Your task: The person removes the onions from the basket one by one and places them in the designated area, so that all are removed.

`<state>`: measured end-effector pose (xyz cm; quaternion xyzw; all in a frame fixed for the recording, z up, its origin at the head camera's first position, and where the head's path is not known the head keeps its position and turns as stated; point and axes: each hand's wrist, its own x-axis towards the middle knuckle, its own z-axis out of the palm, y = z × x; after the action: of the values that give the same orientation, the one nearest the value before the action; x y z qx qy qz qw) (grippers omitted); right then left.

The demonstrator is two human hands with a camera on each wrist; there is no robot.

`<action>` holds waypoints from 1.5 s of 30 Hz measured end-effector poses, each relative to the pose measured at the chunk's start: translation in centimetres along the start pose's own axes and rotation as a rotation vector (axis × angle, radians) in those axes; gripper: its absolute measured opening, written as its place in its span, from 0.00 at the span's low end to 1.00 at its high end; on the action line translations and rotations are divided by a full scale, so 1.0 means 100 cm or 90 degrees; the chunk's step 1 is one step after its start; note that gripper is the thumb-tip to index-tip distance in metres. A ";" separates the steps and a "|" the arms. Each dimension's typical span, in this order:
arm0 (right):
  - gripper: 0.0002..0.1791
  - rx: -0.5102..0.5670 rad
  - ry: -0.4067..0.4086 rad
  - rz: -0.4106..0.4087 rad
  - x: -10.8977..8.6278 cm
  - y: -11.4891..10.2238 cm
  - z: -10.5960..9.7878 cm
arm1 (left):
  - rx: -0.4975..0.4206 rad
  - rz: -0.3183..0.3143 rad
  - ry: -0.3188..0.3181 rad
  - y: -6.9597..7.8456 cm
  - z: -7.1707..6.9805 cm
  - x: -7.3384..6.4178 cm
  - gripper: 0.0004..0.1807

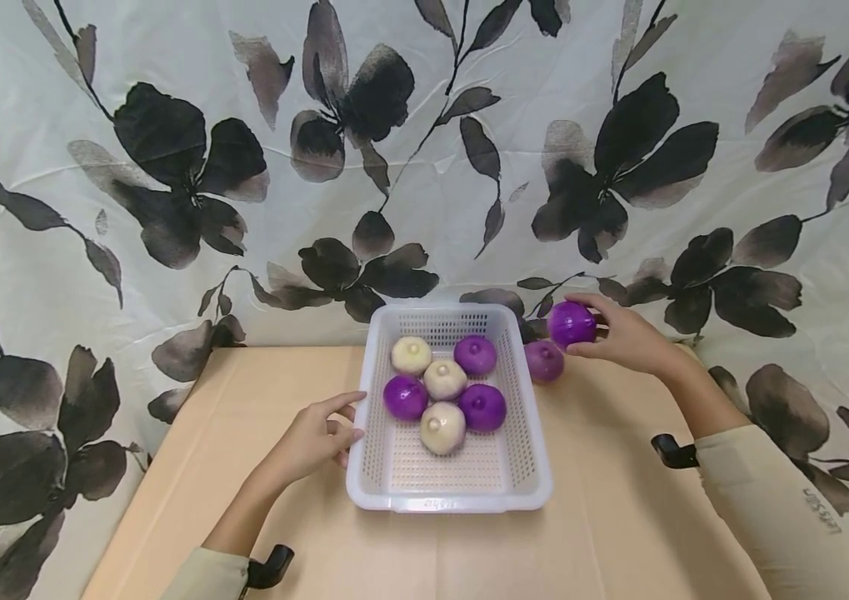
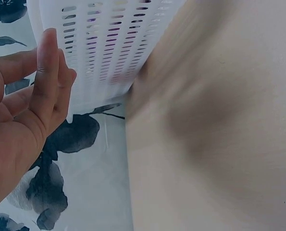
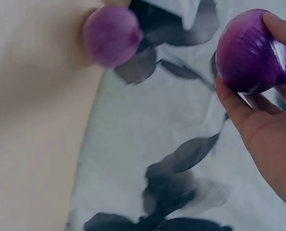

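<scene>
I see, left of the frame's lower middle, a left hand (image 1: 315,442) touching a white basket (image 1: 450,503) of purple and pale bulbs (image 1: 444,379) with loosely extended fingers, while right of centre a right hand (image 1: 625,335) pinches a purple onion (image 1: 571,325) outside the basket, near a second onion (image 1: 544,362), before floral cloth (image 1: 424,208).

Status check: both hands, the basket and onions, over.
Left hand touches basket. Right hand grips purple onion outside it. Six onions inside. Loose onion beside basket.
</scene>
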<state>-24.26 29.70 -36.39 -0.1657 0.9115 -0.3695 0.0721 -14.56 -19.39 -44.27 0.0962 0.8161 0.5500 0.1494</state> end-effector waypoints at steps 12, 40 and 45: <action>0.54 -0.014 0.089 0.087 0.004 0.054 0.007 | 0.004 -0.005 0.006 0.002 -0.001 0.000 0.33; 0.54 0.031 0.093 0.246 0.002 0.139 0.047 | 0.009 -0.011 0.003 0.002 0.000 -0.001 0.34; 0.54 0.004 0.086 0.246 0.002 0.142 0.050 | 0.008 0.000 -0.004 0.001 -0.001 -0.001 0.33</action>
<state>-26.72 35.94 -49.83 0.0373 0.9280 -0.3618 0.0809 -14.51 -19.44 -44.15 0.0986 0.8193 0.5442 0.1513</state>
